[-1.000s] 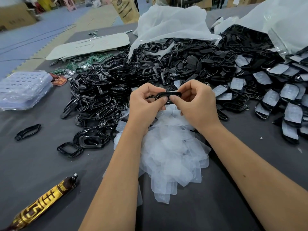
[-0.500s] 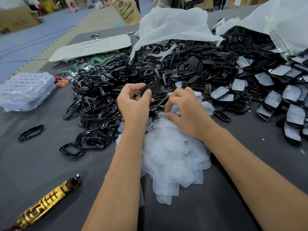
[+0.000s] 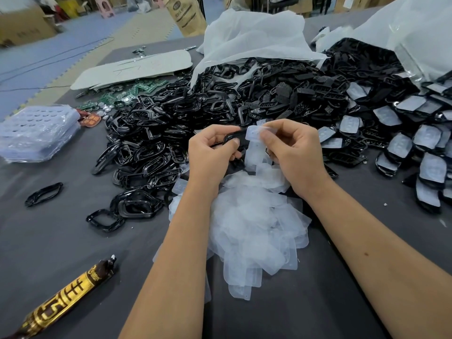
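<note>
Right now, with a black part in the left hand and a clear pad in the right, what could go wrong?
1. The clear pad looks thin and floppy, and the right hand pinches it only near its top. It may fold or sit crooked on the black part that the left hand grips.
2. Both hands work above the pile of clear pads, so a dropped pad could vanish among them.
</note>
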Available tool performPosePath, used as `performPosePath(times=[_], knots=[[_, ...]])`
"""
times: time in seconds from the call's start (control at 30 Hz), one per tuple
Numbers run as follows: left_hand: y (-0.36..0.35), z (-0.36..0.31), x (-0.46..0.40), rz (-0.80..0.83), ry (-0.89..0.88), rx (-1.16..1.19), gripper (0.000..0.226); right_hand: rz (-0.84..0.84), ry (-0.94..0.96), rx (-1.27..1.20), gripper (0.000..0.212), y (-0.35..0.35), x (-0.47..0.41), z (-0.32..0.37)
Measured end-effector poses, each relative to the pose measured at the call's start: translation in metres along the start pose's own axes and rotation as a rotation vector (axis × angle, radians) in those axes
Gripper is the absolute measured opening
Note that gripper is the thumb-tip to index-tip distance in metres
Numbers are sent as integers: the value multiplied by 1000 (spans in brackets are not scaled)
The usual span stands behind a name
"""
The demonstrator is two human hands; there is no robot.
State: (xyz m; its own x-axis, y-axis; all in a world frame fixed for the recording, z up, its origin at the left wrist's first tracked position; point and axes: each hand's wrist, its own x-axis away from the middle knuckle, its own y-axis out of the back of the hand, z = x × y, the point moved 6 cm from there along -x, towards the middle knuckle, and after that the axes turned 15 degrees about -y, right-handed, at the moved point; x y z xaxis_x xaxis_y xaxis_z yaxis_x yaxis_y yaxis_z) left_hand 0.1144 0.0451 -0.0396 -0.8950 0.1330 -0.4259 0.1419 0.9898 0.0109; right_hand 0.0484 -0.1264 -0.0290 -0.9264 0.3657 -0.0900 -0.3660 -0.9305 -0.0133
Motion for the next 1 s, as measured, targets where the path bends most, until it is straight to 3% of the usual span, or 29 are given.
performPosePath(times=[0.23, 0.47, 0.6, 0.7, 0.87, 1.0], knots=[[1, -5, -1, -71, 9, 141, 24, -15, -47, 13, 14, -2, 1, -1], [8, -9, -4, -201, 47, 503, 26, -112, 47, 456, 16, -9, 2, -1], [-9, -10, 1, -39, 133, 472, 27, -138, 137, 739, 20, -21, 7, 2], [-17, -6, 6, 20, 188, 377, 24, -153, 154, 818, 23, -23, 8, 0], [-1, 1, 2, -181, 165, 320, 25, -302, 101, 505, 18, 0, 4, -1], [7, 4, 1, -259, 145, 211, 24, -218, -59, 81, 5, 10, -1, -10]])
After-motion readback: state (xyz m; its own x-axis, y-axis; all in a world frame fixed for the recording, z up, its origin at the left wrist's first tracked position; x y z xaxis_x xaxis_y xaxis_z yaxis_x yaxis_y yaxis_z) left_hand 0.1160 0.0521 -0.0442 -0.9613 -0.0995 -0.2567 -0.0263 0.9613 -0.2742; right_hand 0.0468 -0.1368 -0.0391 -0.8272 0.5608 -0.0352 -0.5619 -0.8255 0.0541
